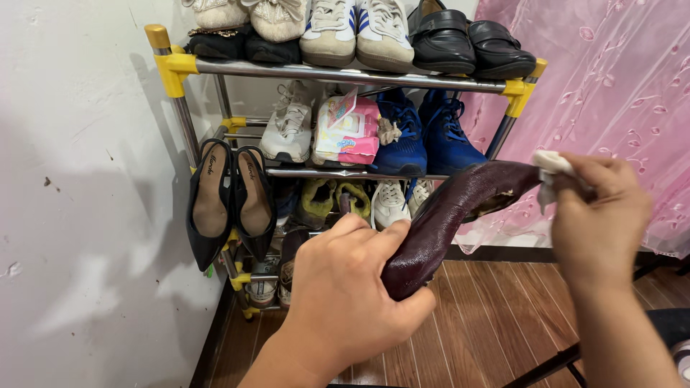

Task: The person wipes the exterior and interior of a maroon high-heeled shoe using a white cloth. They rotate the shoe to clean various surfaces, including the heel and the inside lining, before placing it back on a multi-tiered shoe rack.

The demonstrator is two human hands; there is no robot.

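In the left hand [345, 294], a glossy maroon shoe [449, 215] (pointed toe).

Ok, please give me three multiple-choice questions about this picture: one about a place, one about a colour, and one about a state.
1. Where do the black high heels hang?
A. At the left end of the shoe rack
B. On the wooden floor
C. On the top shelf

2. What colour is the shoe in the hands?
A. White
B. Dark purple
C. Yellow

3. What is the right hand doing?
A. Resting open on the floor
B. Holding a black leather shoe
C. Pressing a white cloth against the shoe's heel end

Answers:
1. A, the heels hang toes down beside the rack's left post.
2. B, the shoe has a glossy dark purple surface, gripped at the toe by the left hand.
3. C, the fingers close on the cloth where it meets the shoe.
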